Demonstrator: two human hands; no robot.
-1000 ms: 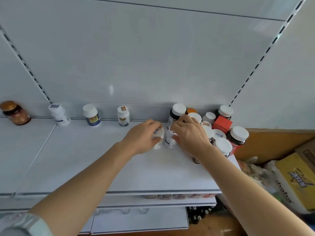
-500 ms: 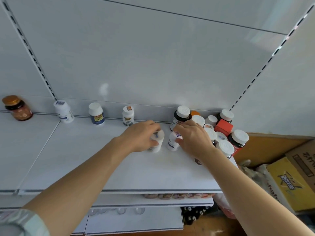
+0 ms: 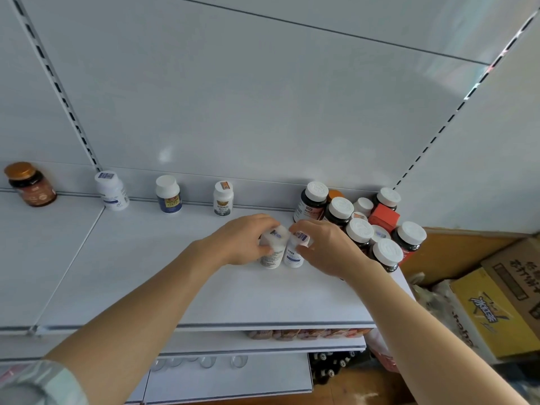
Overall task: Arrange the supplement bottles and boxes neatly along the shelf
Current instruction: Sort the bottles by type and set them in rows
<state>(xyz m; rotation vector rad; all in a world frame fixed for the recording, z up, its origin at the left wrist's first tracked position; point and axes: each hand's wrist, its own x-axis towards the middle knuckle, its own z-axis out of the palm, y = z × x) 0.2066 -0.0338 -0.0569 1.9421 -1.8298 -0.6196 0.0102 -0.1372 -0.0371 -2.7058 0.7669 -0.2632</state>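
Two small white bottles stand side by side on the white shelf (image 3: 181,287). My left hand (image 3: 242,241) grips the left white bottle (image 3: 271,252) near its cap. My right hand (image 3: 327,247) grips the right white bottle (image 3: 293,255) at its cap. Along the back edge stand a brown jar (image 3: 30,184), a white bottle (image 3: 111,190), a blue-labelled bottle (image 3: 169,197) and a small white bottle (image 3: 223,197). A crowded cluster of dark white-capped bottles (image 3: 359,229) and a red box (image 3: 384,217) fills the right end.
The shelf's back wall rises right behind the row. Cardboard boxes (image 3: 496,308) and plastic bags lie beyond the shelf's right end. Lower shelves (image 3: 233,375) hold more goods below the front edge.
Both hands have drawn the two white bottles slightly toward me and closer together, away from the cluster. The camera view has shifted a little.
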